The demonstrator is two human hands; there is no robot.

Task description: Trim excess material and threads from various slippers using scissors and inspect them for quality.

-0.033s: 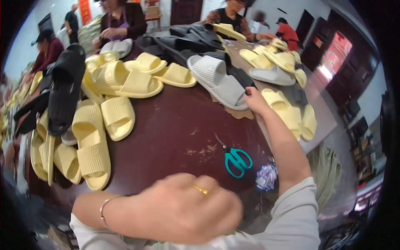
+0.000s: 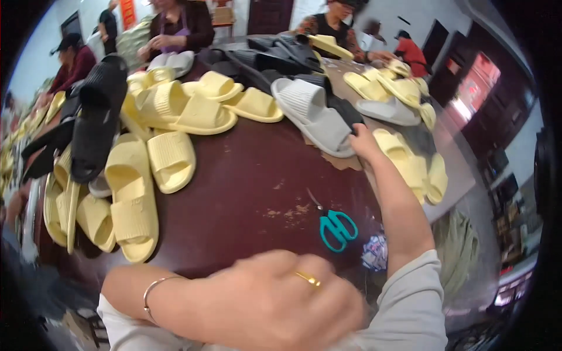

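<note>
My right hand (image 2: 364, 143) reaches forward with its fingers closed at the heel end of a pair of grey slippers (image 2: 328, 126), one overlapping the other, lying on the dark red table (image 2: 246, 175). A black slipper lies right behind them. Close to me, my left hand (image 2: 287, 301) is curled with its back up, blurred, wearing a gold ring; whatever its fingers hold is hidden. Scissors with teal handles (image 2: 338, 230) lie on the table between my two hands, next to a small bundle of printed tags (image 2: 374, 253).
Yellow slippers (image 2: 133, 193) and black slippers (image 2: 96, 120) pile up at the left. More black ones (image 2: 281, 50) lie at the far side. Yellow and grey slippers (image 2: 404, 161) sit on the right. Several people work around the table's far side.
My left hand has moved a little to the right. The whole view has shifted slightly, while my right hand stays at the grey slippers.
</note>
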